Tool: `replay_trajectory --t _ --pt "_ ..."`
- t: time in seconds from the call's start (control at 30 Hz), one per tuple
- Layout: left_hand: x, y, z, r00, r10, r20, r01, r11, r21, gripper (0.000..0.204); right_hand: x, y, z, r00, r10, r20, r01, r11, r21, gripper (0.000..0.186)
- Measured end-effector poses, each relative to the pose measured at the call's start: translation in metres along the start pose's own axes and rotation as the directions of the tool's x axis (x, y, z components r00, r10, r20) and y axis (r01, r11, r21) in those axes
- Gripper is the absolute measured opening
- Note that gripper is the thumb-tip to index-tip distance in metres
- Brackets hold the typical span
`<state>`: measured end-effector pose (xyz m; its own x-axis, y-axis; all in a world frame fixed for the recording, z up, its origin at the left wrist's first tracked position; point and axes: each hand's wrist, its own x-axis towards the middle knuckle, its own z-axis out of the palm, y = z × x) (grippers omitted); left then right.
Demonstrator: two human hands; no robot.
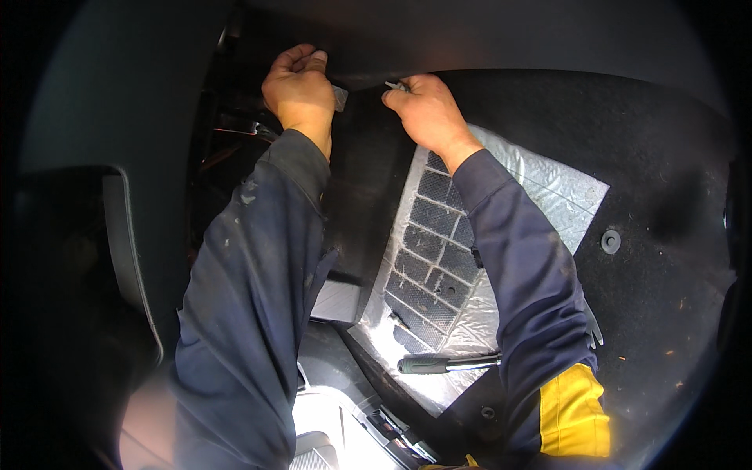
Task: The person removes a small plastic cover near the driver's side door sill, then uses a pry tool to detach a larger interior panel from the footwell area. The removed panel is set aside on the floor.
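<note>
My left hand (300, 92) is raised at the far left, at the edge of a dark opening (227, 149) under a black panel. Its fingers are curled in against the thumb, and what they grip, if anything, is hidden. Beside its wrist shows a small grey block (340, 98). To the right, my right hand (429, 110) pinches a small pale metal piece (396, 86) between thumb and fingers, close under the panel's edge. Below my right forearm lies a ratchet (439, 364) with a dark green grip and a chrome shaft, partly covered by the sleeve.
A silver foil sheet (560, 184) with black mesh patches (423, 270) lies on black carpet (650, 337). A round grey fastener (611, 241) sits right of it. A black panel (509, 39) overhangs the far side. At the near edge is a pale plastic tray (325, 419).
</note>
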<state>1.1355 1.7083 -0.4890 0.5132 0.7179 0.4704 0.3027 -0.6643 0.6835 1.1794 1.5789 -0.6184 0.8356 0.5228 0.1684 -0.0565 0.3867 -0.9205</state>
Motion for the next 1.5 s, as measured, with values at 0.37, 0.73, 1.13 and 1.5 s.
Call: replay_trajectory --t 0.37,0.73,1.13,1.5 --pt "-0.017 0.019 0.01 1.0 -0.016 -0.027 0.015 1.0 -0.024 0.018 -0.002 -0.006 -0.003 0.994 0.099 0.042 -0.099 0.995 -0.007 0.028" --pt "-0.01 0.051 0.011 0.907 -0.418 -0.062 0.348 0.822 -0.451 0.012 0.0 -0.003 -0.002 0.998 0.064 0.022 -0.063 0.998 -0.023 0.028" --pt "0.01 0.045 0.004 0.878 -0.479 -0.005 0.402 0.741 -0.538 0.014 0.001 0.002 -0.001 0.997 0.051 0.056 -0.049 0.998 -0.038 0.032" --pt "0.02 0.021 -0.002 0.862 -0.5 0.09 0.429 0.622 -0.655 0.026 -0.001 0.001 -0.001 0.997 0.057 0.052 -0.054 0.997 -0.047 0.029"
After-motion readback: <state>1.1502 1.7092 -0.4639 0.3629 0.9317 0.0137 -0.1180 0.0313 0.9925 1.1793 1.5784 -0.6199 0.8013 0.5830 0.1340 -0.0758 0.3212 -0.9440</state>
